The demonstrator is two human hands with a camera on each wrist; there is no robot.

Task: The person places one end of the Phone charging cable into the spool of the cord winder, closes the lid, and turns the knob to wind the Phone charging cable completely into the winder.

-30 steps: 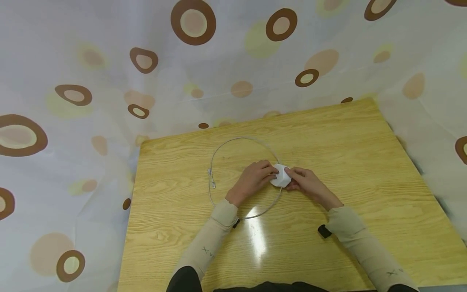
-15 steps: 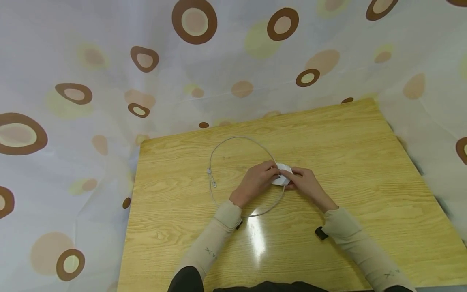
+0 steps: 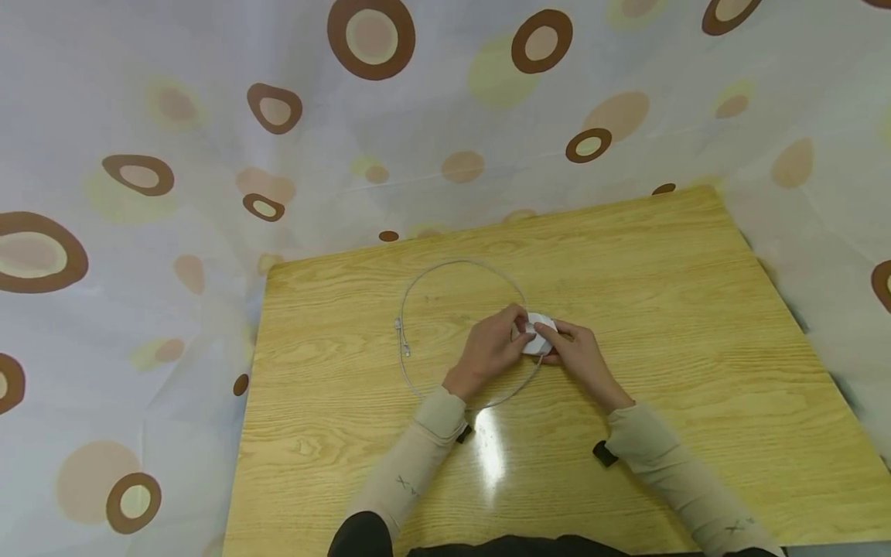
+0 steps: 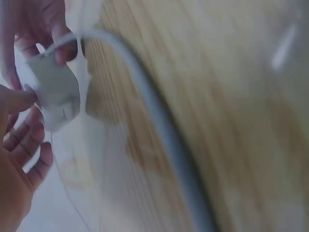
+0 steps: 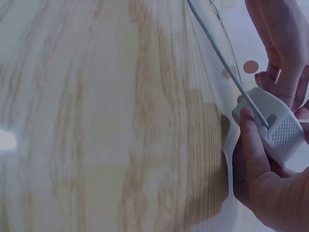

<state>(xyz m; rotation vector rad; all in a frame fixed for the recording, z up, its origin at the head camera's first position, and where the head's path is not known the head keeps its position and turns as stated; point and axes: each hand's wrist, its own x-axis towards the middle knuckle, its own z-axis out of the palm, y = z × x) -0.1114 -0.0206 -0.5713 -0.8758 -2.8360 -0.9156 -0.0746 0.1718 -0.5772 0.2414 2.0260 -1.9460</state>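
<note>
In the head view, a white faceted case [image 3: 539, 340] is held between both hands over the table. A thin grey-white cable [image 3: 465, 261] leaves it on two sides. My left hand [image 3: 489, 346] pinches the case's left side; in the left wrist view its thumb [image 4: 17, 100] presses the case [image 4: 55, 87]. My right hand [image 3: 586, 362] grips the right side, thumb lying across the top. In the right wrist view, the cable enters a slot beside a textured panel [image 5: 288, 135]. The cable's exact path inside is hidden.
The cable loops to the left on the wood-grain table [image 3: 696, 325], with its two connectors [image 3: 399, 323] near each other. A patterned cloth [image 3: 459, 100] hangs behind and at the sides. Dark straps [image 3: 604, 454] show at the wrists.
The right thumb has moved from the case's right edge across its top. The left thumb has shifted on the case. The near side of the cable loop has moved slightly away from the body.
</note>
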